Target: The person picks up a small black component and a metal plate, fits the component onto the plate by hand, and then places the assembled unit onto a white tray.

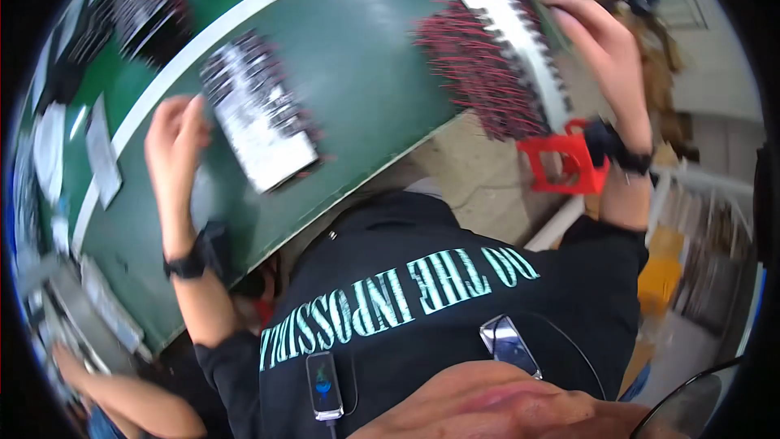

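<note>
On the green table (357,73) lies a white board (280,158) with rows of black and silvery pieces along its upper part. My left hand (175,132) is beside its left edge, fingers curled in and blurred; whatever is in them is too small to make out. To the right, a thick bundle of black strips with red wire-like pins (483,65) carries a white strip (524,53) along its right side, and its near end reaches past the table edge. My right hand (605,45) has thumb and fingers brought together by the bundle's far right corner; the fingertips' contact is unclear.
More dark bristly pieces (150,12) stand beyond a white strip (268,0) across the table. A red plastic stool (569,164) is below the bundle. At the lower left another person's forearm (138,398) shows near grey metal parts (85,309). Cardboard and stacked sheets fill the right side.
</note>
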Action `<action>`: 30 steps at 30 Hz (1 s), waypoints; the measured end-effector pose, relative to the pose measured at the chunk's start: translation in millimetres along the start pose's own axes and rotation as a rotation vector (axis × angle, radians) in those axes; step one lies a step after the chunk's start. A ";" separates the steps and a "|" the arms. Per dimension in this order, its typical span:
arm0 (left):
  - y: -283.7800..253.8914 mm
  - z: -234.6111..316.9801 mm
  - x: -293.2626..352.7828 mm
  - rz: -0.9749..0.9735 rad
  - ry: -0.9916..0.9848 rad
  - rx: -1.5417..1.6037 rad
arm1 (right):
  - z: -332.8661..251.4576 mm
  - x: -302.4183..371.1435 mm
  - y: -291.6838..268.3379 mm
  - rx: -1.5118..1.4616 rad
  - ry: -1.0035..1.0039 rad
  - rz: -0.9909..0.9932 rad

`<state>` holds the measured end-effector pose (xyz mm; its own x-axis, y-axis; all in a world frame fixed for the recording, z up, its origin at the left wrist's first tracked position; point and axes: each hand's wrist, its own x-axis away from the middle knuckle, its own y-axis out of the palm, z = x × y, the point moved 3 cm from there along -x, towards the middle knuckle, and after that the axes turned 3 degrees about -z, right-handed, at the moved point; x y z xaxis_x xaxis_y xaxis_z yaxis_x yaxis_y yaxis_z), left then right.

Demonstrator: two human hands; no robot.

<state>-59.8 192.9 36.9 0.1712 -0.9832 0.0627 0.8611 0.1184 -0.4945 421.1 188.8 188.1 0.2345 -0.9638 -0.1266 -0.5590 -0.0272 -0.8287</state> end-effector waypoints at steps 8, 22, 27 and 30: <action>-47.6 -12.4 53.5 0.048 0.044 0.126 | 33.8 -36.5 19.7 0.262 -0.045 -0.115; -100.3 -56.9 110.6 0.403 -0.019 -0.486 | 91.1 -73.5 7.4 0.285 -0.049 -0.315; -83.3 -53.4 100.6 0.308 0.104 -0.719 | 109.2 -55.4 -13.7 0.345 -0.107 -0.208; -79.4 -43.7 97.0 0.227 0.030 -0.791 | 84.6 -58.3 16.8 0.265 0.022 -0.276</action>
<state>-132.5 82.1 44.4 0.2782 -0.9516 -0.1302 0.2128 0.1933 -0.9578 465.3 267.0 135.4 0.3290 -0.9353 0.1303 -0.2517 -0.2198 -0.9425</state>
